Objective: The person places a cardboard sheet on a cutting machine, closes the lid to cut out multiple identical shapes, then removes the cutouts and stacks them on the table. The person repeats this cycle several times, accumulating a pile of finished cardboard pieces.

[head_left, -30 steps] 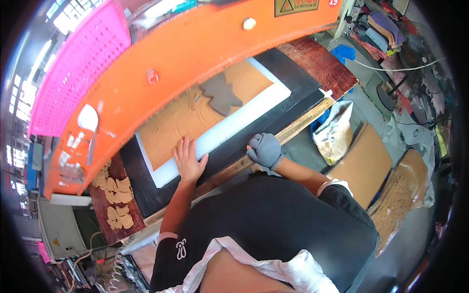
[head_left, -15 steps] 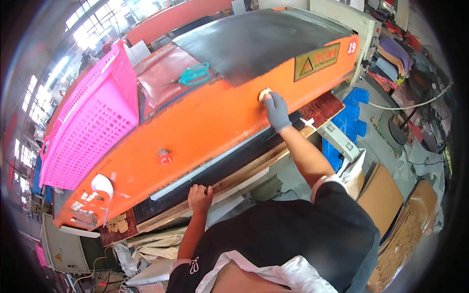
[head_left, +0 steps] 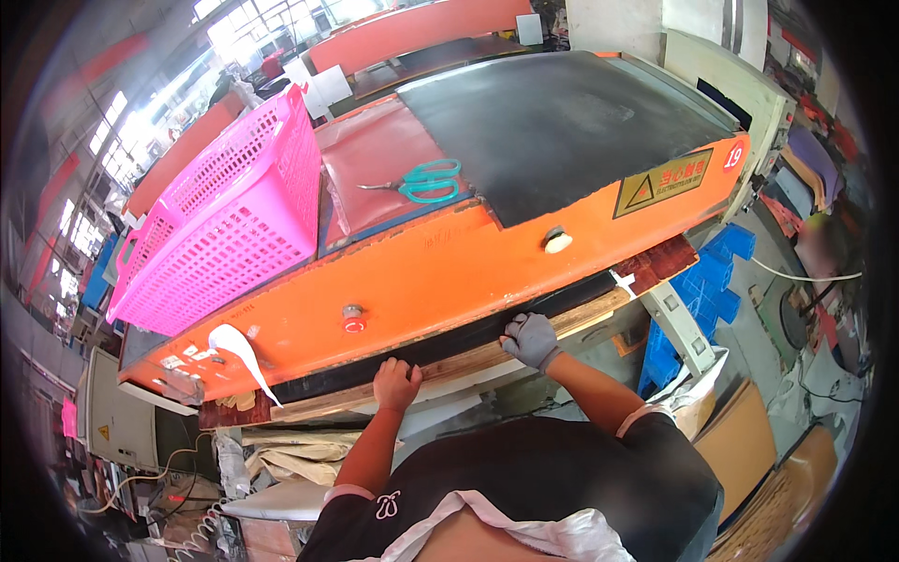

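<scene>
My bare left hand rests at the near edge of a black-topped board with a wooden front, its fingers curled over the edge. To the right, my right hand, in a grey glove, is closed at the same edge, with its fingers bent over the black top. Above the board runs the orange front of a machine. A pale round push button sticks out of it, above and right of my right hand. A red push button sits above and left of my left hand.
On the machine stand a pink plastic basket and teal-handled scissors, beside a black sheet. A white strip hangs at the left front. A blue plastic pallet and brown sheets are at the right.
My right hand has left the pale button and come down to the board's edge. My left hand stays at the edge. The whole view has shifted, showing more of the machine's top.
</scene>
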The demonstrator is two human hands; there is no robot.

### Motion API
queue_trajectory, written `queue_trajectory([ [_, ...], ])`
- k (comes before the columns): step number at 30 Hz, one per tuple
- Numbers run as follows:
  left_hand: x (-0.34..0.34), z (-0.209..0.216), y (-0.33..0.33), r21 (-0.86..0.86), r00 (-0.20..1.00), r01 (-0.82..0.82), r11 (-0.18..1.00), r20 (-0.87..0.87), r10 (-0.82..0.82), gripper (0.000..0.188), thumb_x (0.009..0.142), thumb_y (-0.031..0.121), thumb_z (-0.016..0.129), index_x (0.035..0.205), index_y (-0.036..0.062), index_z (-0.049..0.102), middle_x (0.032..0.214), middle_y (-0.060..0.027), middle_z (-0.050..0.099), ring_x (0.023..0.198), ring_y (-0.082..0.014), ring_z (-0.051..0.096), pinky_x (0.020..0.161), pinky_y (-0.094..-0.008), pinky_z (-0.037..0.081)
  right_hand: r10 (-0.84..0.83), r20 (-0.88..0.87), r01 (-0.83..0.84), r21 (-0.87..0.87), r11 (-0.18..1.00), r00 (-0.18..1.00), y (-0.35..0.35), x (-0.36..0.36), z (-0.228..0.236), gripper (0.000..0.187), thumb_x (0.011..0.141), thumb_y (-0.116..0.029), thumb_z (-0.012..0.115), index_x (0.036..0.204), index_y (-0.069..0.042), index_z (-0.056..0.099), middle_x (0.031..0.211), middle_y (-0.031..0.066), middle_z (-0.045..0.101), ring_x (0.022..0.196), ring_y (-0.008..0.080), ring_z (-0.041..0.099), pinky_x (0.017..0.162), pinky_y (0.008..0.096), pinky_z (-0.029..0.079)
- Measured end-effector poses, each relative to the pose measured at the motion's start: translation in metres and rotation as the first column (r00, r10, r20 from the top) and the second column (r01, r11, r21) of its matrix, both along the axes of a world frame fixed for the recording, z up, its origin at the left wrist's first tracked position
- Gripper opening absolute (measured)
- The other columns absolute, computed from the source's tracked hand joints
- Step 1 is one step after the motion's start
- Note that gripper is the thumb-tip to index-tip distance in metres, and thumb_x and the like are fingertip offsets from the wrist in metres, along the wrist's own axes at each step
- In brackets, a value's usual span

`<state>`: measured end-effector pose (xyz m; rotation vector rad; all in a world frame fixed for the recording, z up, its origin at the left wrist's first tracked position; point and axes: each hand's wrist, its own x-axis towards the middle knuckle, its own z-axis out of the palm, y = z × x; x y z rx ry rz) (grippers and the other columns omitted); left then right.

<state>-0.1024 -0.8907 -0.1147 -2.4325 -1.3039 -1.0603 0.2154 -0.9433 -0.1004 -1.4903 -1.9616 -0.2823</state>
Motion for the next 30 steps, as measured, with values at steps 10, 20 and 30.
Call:
queue_trajectory([
  [10,-0.003,-0.003,0.001,-0.200,0.999,-0.019,0.980,0.046,0.028,0.027,0.076,0.029,0.066,0.065,0.0061,0.055,0.074,-0.0125,0.053,0.078,-0.0329,0.055,0.068,-0.0440,0.045,-0.091,0.144,0.104,-0.085,0.991,0.985,-0.007,-0.004,-0.013,0.029,0.084,-0.037,0.051,0.078,-0.011,0.062,0.079,0.0109,0.060,0.077,0.0295,0.057,0.070,0.0431,0.043],
  [20,-0.012,-0.005,-0.092,-0.331,0.999,-0.004,0.944,-0.047,-0.012,0.031,0.078,0.032,0.064,0.066,0.0047,0.055,0.076,-0.0115,0.055,0.080,-0.0319,0.056,0.067,-0.0445,0.046,-0.115,-0.036,0.116,0.025,0.993,0.993,-0.103,-0.022,-0.030,0.018,0.075,-0.028,0.062,0.072,-0.010,0.062,0.072,0.0090,0.059,0.073,0.0308,0.057,0.071,0.0436,0.043],
  [30,-0.029,-0.026,-0.246,-0.436,0.993,0.096,0.895,-0.024,-0.118,0.029,0.080,0.031,0.062,0.067,0.0052,0.055,0.077,-0.0098,0.055,0.080,-0.0310,0.056,0.067,-0.0448,0.047,-0.205,-0.202,0.197,-0.059,0.979,0.958,-0.259,-0.055,-0.046,0.015,0.076,-0.020,0.065,0.076,-0.007,0.058,0.075,0.0105,0.057,0.074,0.0332,0.055,0.070,0.0429,0.043],
])
